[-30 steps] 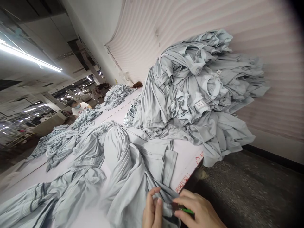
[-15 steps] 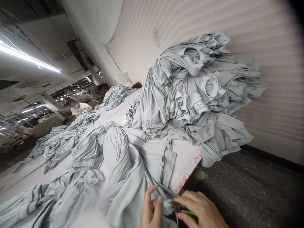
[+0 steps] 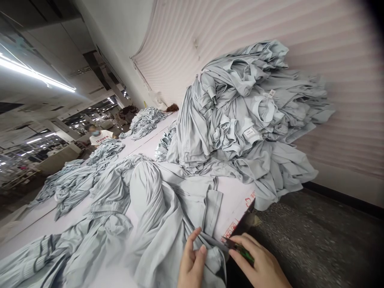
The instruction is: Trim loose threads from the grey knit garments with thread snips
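My right hand (image 3: 258, 260) is closed around a small pair of thread snips (image 3: 243, 252) with green on the handle. Their dark blades point left, close to the edge of a pale grey-blue garment (image 3: 171, 232). That garment lies bunched over the near table, with part of it hanging at the corner. In front of its lower folds is my left hand (image 3: 193, 256), index finger and thumb raised and apart, nothing visible between them. Whether its other fingers touch the cloth is hidden.
A tall heap of similar garments (image 3: 228, 108) stands at the table's right end, against pink ribbed sheeting (image 3: 345, 80). More garment piles (image 3: 78, 180) lie along the left. A person in a white shirt (image 3: 100, 138) is at the far side. Dark floor (image 3: 324, 232) shows beyond the table corner.
My right hand and the snips have shifted slightly right, away from my left hand. The light bit of cloth seen between the hands has dropped away. My left index finger has straightened somewhat.
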Demonstrator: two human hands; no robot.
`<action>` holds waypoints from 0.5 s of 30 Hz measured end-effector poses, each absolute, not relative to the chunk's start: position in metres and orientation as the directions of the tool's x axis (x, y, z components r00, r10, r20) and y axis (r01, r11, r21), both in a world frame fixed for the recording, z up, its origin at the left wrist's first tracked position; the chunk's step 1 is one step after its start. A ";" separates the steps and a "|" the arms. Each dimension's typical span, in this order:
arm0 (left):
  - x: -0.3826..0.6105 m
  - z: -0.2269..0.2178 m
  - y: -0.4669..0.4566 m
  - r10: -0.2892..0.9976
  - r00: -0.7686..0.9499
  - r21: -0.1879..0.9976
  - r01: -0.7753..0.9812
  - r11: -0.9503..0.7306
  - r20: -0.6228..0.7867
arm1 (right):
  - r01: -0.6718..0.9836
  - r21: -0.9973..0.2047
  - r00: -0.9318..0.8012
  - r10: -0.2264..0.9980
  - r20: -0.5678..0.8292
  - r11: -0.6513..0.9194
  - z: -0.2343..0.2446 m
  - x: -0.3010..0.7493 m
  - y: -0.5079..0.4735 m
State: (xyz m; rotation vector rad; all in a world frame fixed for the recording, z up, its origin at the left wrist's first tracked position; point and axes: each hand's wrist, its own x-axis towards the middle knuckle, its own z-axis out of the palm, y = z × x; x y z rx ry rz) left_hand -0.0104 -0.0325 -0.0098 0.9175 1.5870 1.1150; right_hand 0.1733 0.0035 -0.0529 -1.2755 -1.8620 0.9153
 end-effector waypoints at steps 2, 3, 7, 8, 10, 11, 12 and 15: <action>-0.010 0.000 -0.034 0.920 -0.325 0.959 0.105 0.264 -0.218 | 0.488 -0.847 -0.209 0.971 0.119 0.209 -0.071 0.169 0.001; -0.011 0.005 -0.035 0.913 -0.373 0.969 0.114 0.221 -0.164 | 0.499 -0.843 -0.201 0.973 0.114 0.202 -0.078 0.166 0.000; -0.023 0.015 -0.039 0.873 -0.471 0.989 0.010 0.149 -0.127 | 0.420 -0.887 -0.227 0.968 0.103 0.193 -0.089 0.155 -0.001; -0.026 0.013 -0.040 0.887 -0.451 0.985 0.077 0.153 -0.102 | 0.393 -0.902 -0.222 0.970 0.095 0.178 -0.087 0.154 0.000; -0.028 -0.001 -0.040 0.947 -0.315 0.913 0.400 0.075 0.060 | 0.321 -0.938 -0.229 0.972 0.061 0.134 -0.078 0.153 0.001; -0.027 -0.012 -0.040 0.970 -0.185 0.815 0.579 -0.023 0.159 | 0.269 -0.957 -0.254 0.966 0.043 0.113 -0.071 0.153 0.001; -0.024 -0.024 -0.040 0.978 -0.057 0.696 0.711 -0.103 0.203 | 0.203 -0.975 -0.286 0.958 0.030 0.091 -0.065 0.153 0.001; -0.014 -0.053 -0.039 0.967 0.064 0.431 0.886 -0.168 0.246 | 0.031 -0.998 -0.340 0.939 0.041 0.055 -0.048 0.154 0.002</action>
